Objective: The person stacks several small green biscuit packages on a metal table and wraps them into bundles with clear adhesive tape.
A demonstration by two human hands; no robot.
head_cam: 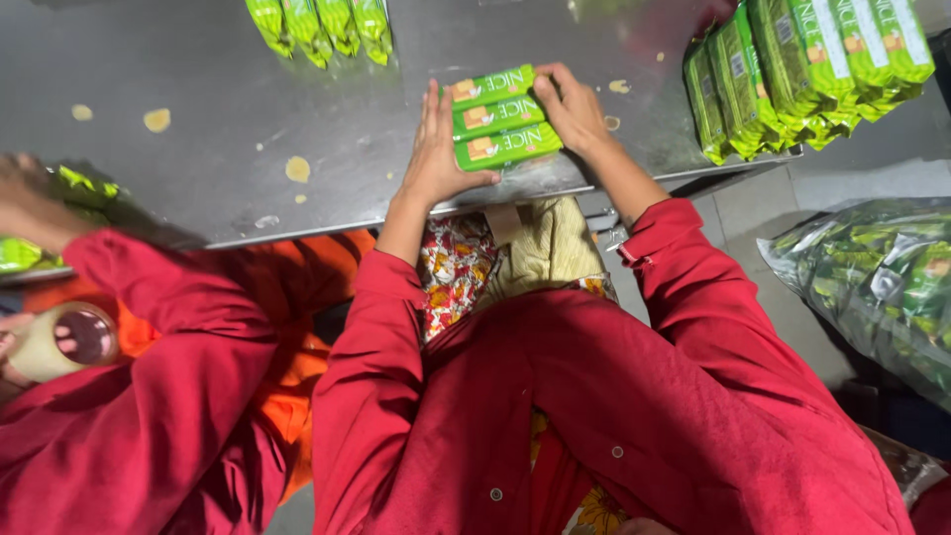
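Three green biscuit packets (498,123) lie side by side, long edges touching, on the grey metal table (218,99) near its front edge. My left hand (439,151) presses flat against the left ends of the packets, fingers straight and together. My right hand (571,107) cups their right ends, fingers curled over the top packet. Both hands squeeze the small stack between them. My sleeves are red.
More green packets (322,25) lie at the table's far edge, and a big pile (807,69) fills the right end. A clear bag of packets (877,282) sits on the floor at right. A co-worker in red at left holds a tape roll (61,342).
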